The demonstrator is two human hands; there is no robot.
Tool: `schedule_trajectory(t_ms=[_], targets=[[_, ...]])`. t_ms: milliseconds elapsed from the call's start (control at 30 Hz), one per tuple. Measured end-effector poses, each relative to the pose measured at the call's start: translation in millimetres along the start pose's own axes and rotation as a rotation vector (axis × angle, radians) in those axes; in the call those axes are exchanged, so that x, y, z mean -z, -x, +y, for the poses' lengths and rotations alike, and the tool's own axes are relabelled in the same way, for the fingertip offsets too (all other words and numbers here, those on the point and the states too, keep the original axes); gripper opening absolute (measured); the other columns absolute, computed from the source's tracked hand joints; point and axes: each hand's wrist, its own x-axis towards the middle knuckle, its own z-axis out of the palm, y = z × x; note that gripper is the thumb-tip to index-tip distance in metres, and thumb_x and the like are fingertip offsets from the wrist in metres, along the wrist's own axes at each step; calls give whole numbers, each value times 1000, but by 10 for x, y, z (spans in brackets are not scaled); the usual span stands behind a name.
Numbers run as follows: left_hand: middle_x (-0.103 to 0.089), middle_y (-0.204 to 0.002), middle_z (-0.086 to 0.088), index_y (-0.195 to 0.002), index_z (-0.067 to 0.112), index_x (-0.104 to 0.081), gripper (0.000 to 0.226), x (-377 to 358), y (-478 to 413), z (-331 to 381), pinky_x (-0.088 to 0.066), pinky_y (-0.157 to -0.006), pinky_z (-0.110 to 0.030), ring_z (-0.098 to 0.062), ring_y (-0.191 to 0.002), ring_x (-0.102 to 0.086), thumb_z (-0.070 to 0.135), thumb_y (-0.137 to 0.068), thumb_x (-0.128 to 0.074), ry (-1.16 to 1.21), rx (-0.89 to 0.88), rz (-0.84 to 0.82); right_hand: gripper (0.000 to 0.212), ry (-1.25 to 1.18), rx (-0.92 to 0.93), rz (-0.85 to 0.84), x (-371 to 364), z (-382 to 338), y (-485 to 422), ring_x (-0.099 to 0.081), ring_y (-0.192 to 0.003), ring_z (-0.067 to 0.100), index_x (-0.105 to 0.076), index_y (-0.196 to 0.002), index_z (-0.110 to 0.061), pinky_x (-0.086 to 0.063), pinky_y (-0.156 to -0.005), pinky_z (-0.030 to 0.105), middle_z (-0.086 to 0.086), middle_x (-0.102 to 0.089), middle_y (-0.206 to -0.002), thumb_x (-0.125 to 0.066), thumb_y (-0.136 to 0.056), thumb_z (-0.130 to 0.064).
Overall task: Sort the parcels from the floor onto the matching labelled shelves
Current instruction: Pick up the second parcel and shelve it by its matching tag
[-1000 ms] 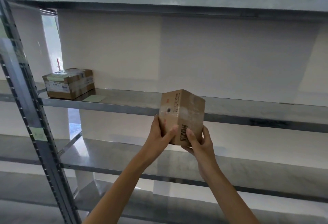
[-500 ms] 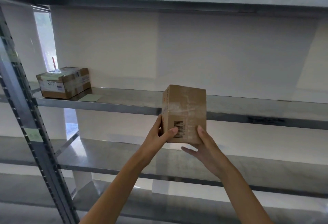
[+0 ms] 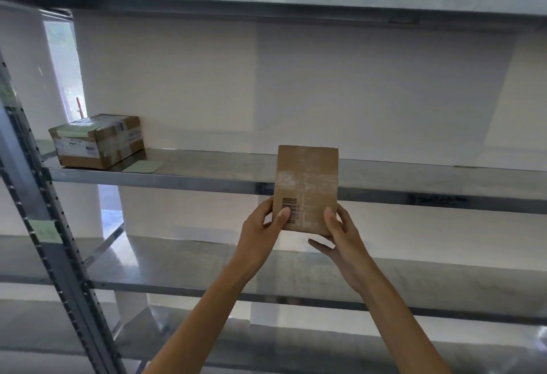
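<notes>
Cardboard parcel (image 3: pixel 306 178) with barcode label (image 3: pixel 289 209), left hand (image 3: pixel 260 231) and right hand (image 3: pixel 343 234) fingers (image 3: pixel 283 214) curled round its lower edges, print unreadable

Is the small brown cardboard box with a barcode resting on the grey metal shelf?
No, the left hand and right hand hold the small brown cardboard box, its bottom below the front edge of the grey metal shelf.

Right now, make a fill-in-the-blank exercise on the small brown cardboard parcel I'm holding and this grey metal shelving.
The left hand and right hand hold the small brown cardboard parcel; the left thumb touches its printed ____.
The larger taped cardboard box sits at the ____ end of the grey metal shelf.
The flat label beside it is pale ____.
Missing: barcode; left; green.
</notes>
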Motion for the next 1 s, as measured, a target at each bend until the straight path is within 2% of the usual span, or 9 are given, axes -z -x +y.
schedule_trajectory(t_ms=[167, 267, 367, 467, 600, 700, 833, 900, 1000], targets=[[-59, -117, 3, -130, 16, -47, 38, 63, -21, 2, -49, -93, -25, -9, -103, -58, 30, -95, -47, -130, -99, 245, 84, 52, 67, -50, -15, -45, 40, -55, -120, 23, -31, -137, -37, -51, -97, 40, 4, -46, -137, -67, -62, -52], [-52, -126, 11, -134, 28, -34, 55, 15, -22, 60, -50, -91, -20, -5, -108, -55, 50, -87, -49, -60, -113, 94, 85, 157, 137, 38, -65, -39, 48, -52, -121, 20, -28, -139, -39, -54, -93, 35, -1, -44, -139, -68, -65, -48], [-46, -135, 8, -136, 31, -26, 86, -24, -31, 77, -50, -97, -32, -12, -121, -50, 69, -68, -61, -10, -72, 1, 90, 273, 226, 119, -112, -74, 75, -50, -120, 14, -25, -141, -38, -54, -77, 16, -6, -41, -139, -69, -63, -49], [-46, -135, 9, -135, 29, -25, 99, -4, -23, 54, -51, -96, -29, -12, -120, -50, 75, -56, -63, -29, -19, -53, 91, 340, 290, 166, -107, -81, 105, -45, -126, 19, -27, -139, -34, -53, -93, 31, -1, -38, -143, -71, -60, -47], [-48, -117, 24, -128, 38, -28, 79, 17, 3, 23, -48, -66, -1, 2, -100, -54, 67, -63, -62, -8, 5, -112, 84, 404, 346, 155, -36, -96, 139, -44, -126, 14, -29, -139, -34, -49, -98, 30, -4, -37, -144, -73, -68, -38], [-50, -109, 24, -124, 37, -33, 58, 10, -24, -11, -45, -61, 3, 5, -94, -54, 51, -77, -64, 1, 32, -79, 71, 389, 347, 146, 17, -76, 112, -50, -114, 8, -33, -132, -41, -50, -87, 17, -12, -42, -134, -74, -77, -22], [-51, -103, 28, -121, 37, -36, 50, -12, -37, -48, -46, -57, 0, 4, -93, -56, 47, -81, -64, -11, 68, -53, 59, 349, 343, 182, 36, -29, 103, -53, -102, -1, -40, -120, -46, -49, -64, 2, -29, -45, -116, -74, -78, -20], [-54, -105, 25, -120, 36, -38, 47, -28, -51, -71, -50, -60, -5, 0, -94, -58, 47, -82, -62, -14, 88, -69, 59, 286, 306, 202, 46, 3, 117, -54, -106, 3, -41, -122, -46, -52, -65, 7, -24, -50, -119, -74, -77, -27], [-59, -117, 10, -121, 33, -42, 44, -79, -70, -73, -54, -79, -20, -7, -100, -60, 50, -83, -56, 25, 128, -133, 78, -22, 71, 95, 68, 81, 130, -53, -121, 22, -41, -131, -38, -53, -94, 41, -5, -53, -131, -76, -61, -47]])
